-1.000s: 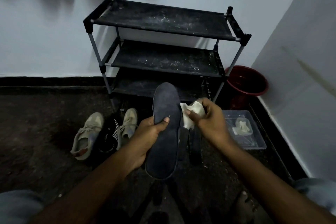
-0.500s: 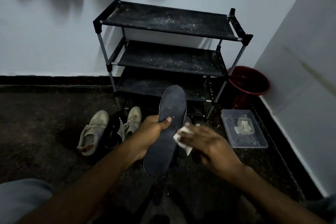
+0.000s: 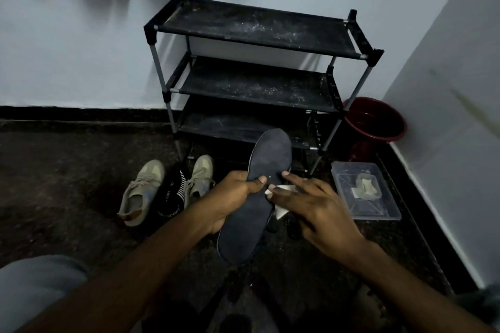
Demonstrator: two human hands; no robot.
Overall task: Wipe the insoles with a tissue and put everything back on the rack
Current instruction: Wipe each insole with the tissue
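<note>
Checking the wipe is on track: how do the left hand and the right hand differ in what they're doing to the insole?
The left hand grips the insole at its left edge, thumb curled over its top face; the right hand lies flatter, fingers straight. The left hand holds only the insole; the right hand presses a white tissue against it. Both touch the same insole, held tilted in front of the rack.

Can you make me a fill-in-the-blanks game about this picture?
The left hand grips a dark ____.
The right hand presses a white ____ onto it.
The beige shoes lie on the ____.
The red bucket stands to the ____ of the rack.
Missing words: insole, tissue, floor, right.
</note>
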